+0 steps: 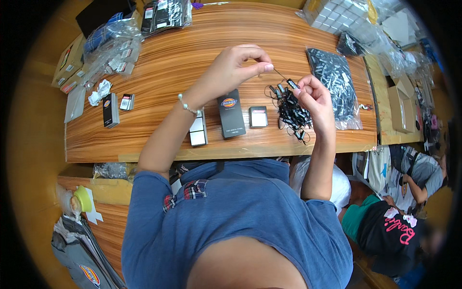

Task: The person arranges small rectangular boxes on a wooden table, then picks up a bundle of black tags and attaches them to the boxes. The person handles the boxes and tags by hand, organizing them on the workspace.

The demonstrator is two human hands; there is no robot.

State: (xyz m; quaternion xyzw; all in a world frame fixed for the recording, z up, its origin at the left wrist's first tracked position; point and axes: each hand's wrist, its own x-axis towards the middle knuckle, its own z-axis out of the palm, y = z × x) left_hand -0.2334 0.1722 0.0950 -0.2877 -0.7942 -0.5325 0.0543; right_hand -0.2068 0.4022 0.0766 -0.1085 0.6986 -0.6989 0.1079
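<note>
Lying at the far left of the long wooden table [159, 62] are clear plastic bags of small tags [113, 45], a crumpled white scrap [100, 91], and a short stack of black card tags [110, 110] with a smaller tag [126, 101] just beside it. Nearer the middle, by the front edge, sit a pair of white-faced tags [198, 132], a tall black card hang tag with an oval emblem [231, 114], and a small square black-rimmed tag [258, 116]. The left hand [226, 72], with a pale bead bracelet [187, 105] at the wrist, is raised above these cards; its thumb and forefinger are pinched tight on one end of a thin black string loop [281, 74], the other fingers curled loosely. That string runs down to the right hand [315, 98], which grips its far end between closed fingertips and also clutches a bunch of black string fasteners [291, 113] dangling just over the table. Right of that hand lies a clear bag full of black fasteners [334, 79], and beyond it more clear packaging [337, 14].
</note>
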